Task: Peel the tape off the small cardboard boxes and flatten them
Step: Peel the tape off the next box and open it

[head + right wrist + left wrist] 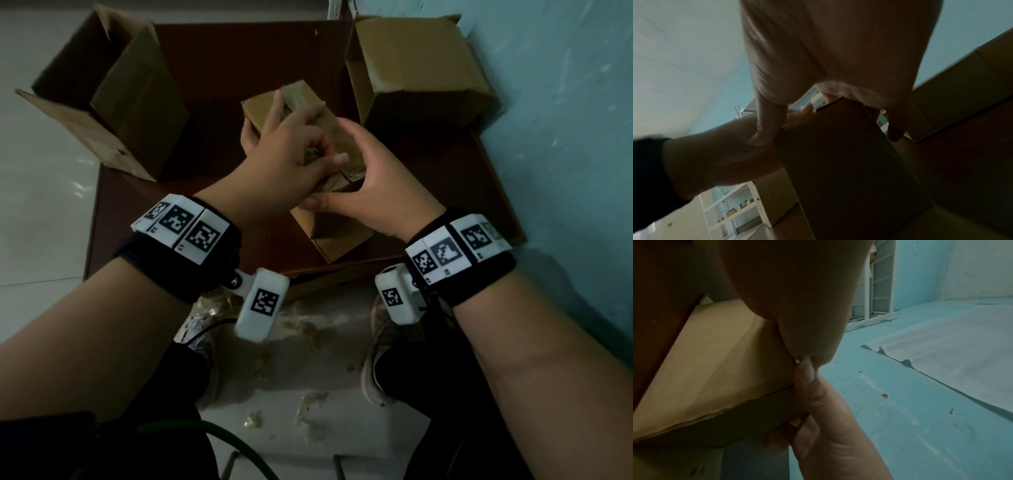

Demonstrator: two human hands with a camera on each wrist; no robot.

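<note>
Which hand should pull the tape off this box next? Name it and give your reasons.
Left, probably. The left hand already pinches a crumpled bit of tape at the top of the small cardboard box. The right hand is curled round the box's near top edge, steadying it on the brown table.

Each bare forearm wears a black wristband (178,270) topped with white blocks (181,228) printed with black square codes. A white camera pod (262,305) hangs under each wrist; black trousers (185,377) and pale sneakers (380,346) show below
</note>
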